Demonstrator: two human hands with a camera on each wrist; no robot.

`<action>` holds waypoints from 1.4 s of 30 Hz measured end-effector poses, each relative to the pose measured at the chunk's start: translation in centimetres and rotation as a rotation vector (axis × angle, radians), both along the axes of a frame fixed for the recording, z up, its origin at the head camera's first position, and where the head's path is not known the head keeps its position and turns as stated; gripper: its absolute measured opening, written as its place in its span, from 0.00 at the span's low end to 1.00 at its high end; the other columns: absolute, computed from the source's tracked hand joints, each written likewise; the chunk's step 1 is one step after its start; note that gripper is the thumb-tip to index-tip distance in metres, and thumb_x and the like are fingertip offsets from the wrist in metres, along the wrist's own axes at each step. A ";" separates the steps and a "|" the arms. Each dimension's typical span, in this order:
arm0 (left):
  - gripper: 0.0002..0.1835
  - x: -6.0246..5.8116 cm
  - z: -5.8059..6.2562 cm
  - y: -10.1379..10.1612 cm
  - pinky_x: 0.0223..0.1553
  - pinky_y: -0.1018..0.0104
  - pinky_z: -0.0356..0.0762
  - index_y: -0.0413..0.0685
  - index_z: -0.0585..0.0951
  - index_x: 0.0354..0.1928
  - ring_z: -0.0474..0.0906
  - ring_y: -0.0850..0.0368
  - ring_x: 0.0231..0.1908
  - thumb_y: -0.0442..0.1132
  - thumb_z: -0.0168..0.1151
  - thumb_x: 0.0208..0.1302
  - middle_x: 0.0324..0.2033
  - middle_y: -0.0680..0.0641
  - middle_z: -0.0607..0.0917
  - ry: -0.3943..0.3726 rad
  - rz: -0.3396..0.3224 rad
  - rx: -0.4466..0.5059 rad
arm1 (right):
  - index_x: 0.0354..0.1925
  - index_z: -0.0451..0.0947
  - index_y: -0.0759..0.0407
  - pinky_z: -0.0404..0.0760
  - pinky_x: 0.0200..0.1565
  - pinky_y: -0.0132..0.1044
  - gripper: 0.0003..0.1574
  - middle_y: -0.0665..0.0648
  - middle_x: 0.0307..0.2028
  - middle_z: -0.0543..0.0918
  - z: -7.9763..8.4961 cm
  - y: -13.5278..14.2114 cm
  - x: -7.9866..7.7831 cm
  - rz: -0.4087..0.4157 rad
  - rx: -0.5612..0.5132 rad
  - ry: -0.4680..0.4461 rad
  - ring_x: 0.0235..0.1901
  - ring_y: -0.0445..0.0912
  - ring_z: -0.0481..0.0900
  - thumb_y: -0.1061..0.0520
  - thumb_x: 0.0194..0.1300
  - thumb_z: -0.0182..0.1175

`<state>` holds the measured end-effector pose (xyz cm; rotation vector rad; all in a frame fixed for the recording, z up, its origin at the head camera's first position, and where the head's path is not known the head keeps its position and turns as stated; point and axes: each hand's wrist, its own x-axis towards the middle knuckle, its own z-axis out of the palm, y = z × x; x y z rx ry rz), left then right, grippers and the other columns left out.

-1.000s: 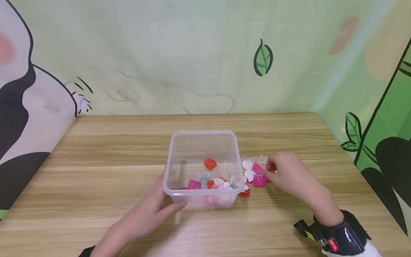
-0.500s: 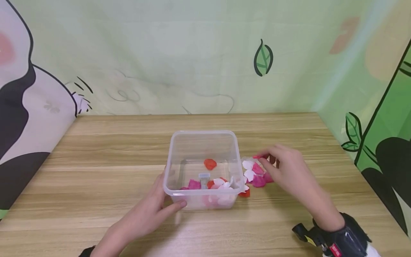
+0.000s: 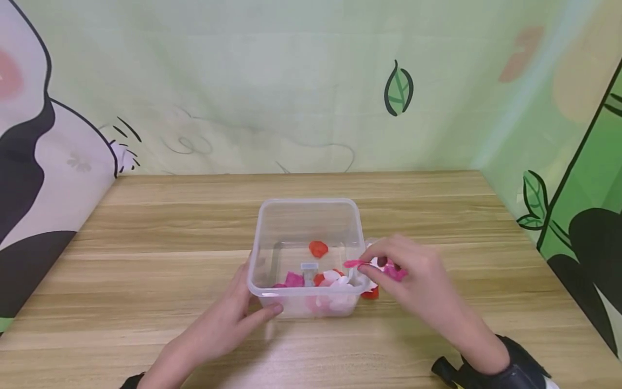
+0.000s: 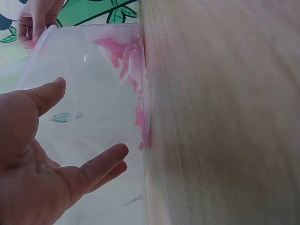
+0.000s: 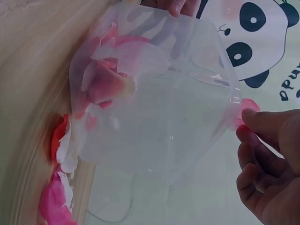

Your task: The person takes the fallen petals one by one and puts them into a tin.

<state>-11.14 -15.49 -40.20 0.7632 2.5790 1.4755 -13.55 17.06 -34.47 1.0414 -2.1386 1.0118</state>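
Observation:
A clear plastic box point(image 3: 311, 291) with a square rim stands on the wooden table, holding several white, pink and red petals point(image 3: 332, 294). My left hand point(image 3: 228, 321) rests against its front left corner, thumb on the front wall; the left wrist view has the fingers point(image 4: 105, 164) fairly straight and spread. Over the right rim, my right hand point(image 3: 413, 273) pinches a pink petal point(image 3: 353, 263) between thumb and fingertips, the petal's tip reaching over the box. More loose petals point(image 3: 394, 272) lie on the table beside the box's right wall, partly hidden under the right hand.
A small clear block-like shape point(image 3: 309, 274) shows at the box floor near a lone red petal point(image 3: 318, 249). The wooden table point(image 3: 170, 227) runs back to a printed cloth backdrop point(image 3: 272, 97) with leaf and panda drawings.
My right hand has lifted a pink petal from the loose ones and carried it left to the box's right rim. The left hand and the box have stayed put.

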 end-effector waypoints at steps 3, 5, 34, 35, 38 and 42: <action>0.57 0.0 0.0 0.0 0.58 0.54 0.80 0.70 0.36 0.83 0.77 0.52 0.58 0.42 0.69 0.70 0.68 0.46 0.66 -0.004 0.001 0.002 | 0.39 0.87 0.55 0.73 0.26 0.22 0.08 0.50 0.34 0.87 -0.3 -0.1 -0.1 0.033 -0.006 0.003 0.29 0.42 0.78 0.54 0.63 0.75; 0.57 0.0 0.0 0.0 0.57 0.55 0.80 0.70 0.36 0.83 0.77 0.53 0.57 0.42 0.69 0.70 0.68 0.46 0.66 -0.006 0.001 0.003 | 0.40 0.86 0.56 0.74 0.27 0.23 0.12 0.51 0.36 0.87 -0.3 0.0 -0.1 0.019 -0.008 0.006 0.29 0.42 0.77 0.48 0.68 0.70; 0.56 0.1 0.0 0.1 0.57 0.55 0.80 0.73 0.36 0.82 0.77 0.54 0.57 0.42 0.69 0.70 0.68 0.43 0.66 -0.039 0.004 0.020 | 0.32 0.81 0.59 0.75 0.29 0.40 0.09 0.49 0.24 0.76 -3.6 4.4 -4.6 -0.369 0.641 -0.608 0.26 0.45 0.72 0.57 0.61 0.73; 0.56 0.1 0.0 0.1 0.57 0.55 0.80 0.72 0.36 0.82 0.77 0.54 0.57 0.42 0.69 0.70 0.68 0.43 0.66 -0.036 0.004 0.018 | 0.32 0.81 0.58 0.74 0.29 0.40 0.09 0.49 0.24 0.76 -3.7 4.4 -4.6 -0.372 0.650 -0.611 0.26 0.45 0.72 0.58 0.61 0.73; 0.56 0.1 0.0 0.1 0.58 0.55 0.80 0.72 0.36 0.82 0.77 0.54 0.58 0.42 0.69 0.70 0.68 0.43 0.66 -0.031 0.006 0.011 | 0.29 0.79 0.56 0.72 0.27 0.38 0.10 0.49 0.23 0.74 -4.0 4.4 -4.7 -0.373 0.664 -0.628 0.25 0.45 0.71 0.59 0.60 0.73; 0.56 0.1 0.0 0.1 0.58 0.55 0.80 0.73 0.37 0.82 0.77 0.54 0.58 0.43 0.69 0.70 0.68 0.44 0.66 -0.035 0.008 0.008 | 0.27 0.78 0.54 0.70 0.27 0.38 0.12 0.49 0.22 0.73 -4.3 4.4 -4.7 -0.367 0.659 -0.640 0.25 0.45 0.70 0.60 0.61 0.73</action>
